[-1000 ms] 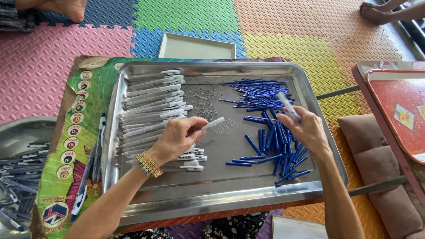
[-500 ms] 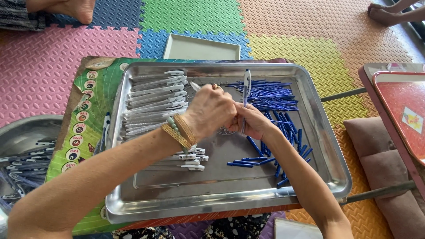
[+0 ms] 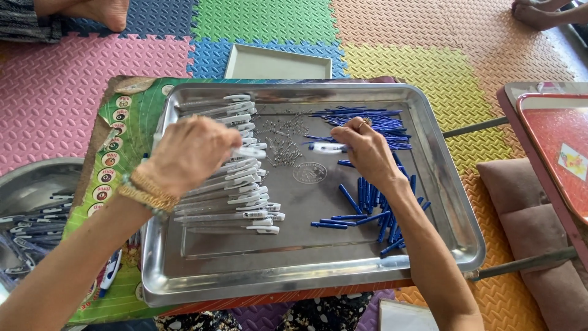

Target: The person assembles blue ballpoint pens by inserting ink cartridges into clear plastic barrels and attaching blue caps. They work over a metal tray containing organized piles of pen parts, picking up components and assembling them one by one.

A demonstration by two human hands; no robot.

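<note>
Two hands work over the steel tray (image 3: 453,208): left hand (image 3: 187,153), nine o'clock, fingers pinching a white pen barrel (image 3: 250,152); right hand (image 3: 366,153), two o'clock, gripping another barrel (image 3: 327,148) beside blue refills (image 3: 367,119).

Shiny metal tray (image 3: 453,245), glossy plastic pen barrels (image 3: 226,196)

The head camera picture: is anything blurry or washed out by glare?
Head view: the left hand is motion-smeared over the white pen barrels; the right hand and blue refills look sharper; the steel tray shows soft sheen, no harsh glare; daylight brightens the upper right corner.
</note>
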